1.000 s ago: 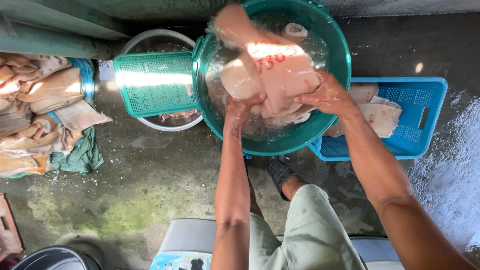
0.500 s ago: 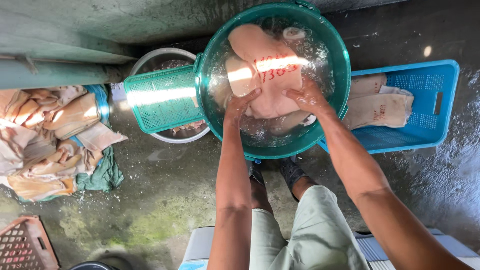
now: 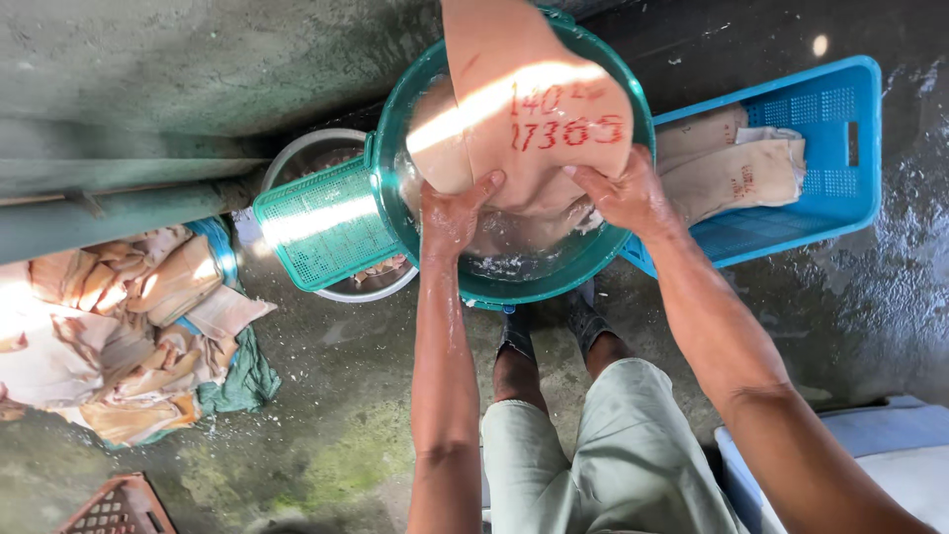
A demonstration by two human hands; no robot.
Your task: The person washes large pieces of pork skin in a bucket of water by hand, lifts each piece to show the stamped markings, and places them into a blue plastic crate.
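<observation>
Gripping a tan sheet with red markings (image 3: 534, 109) — both hands hold it up over the green basin (image 3: 603, 252), lower edge dipping inside. Left hand (image 3: 450, 213) fingers pinch its bottom-left edge; right hand (image 3: 628, 193) fingers clamp the bottom-right. Blue crate (image 3: 840, 148) of similar sheets sits just right of the basin — on wet floor (image 3: 326, 396).

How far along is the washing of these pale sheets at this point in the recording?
Looks done: a few pale sheets lie in the blue plastic crate. In hand: the left hand and right hand both grip a large pale sheet with red marks, lifted over the water in the round green plastic basin. Seemingly left: a heap of similar tan sheets on the wet floor, beside a green perforated tray.
</observation>
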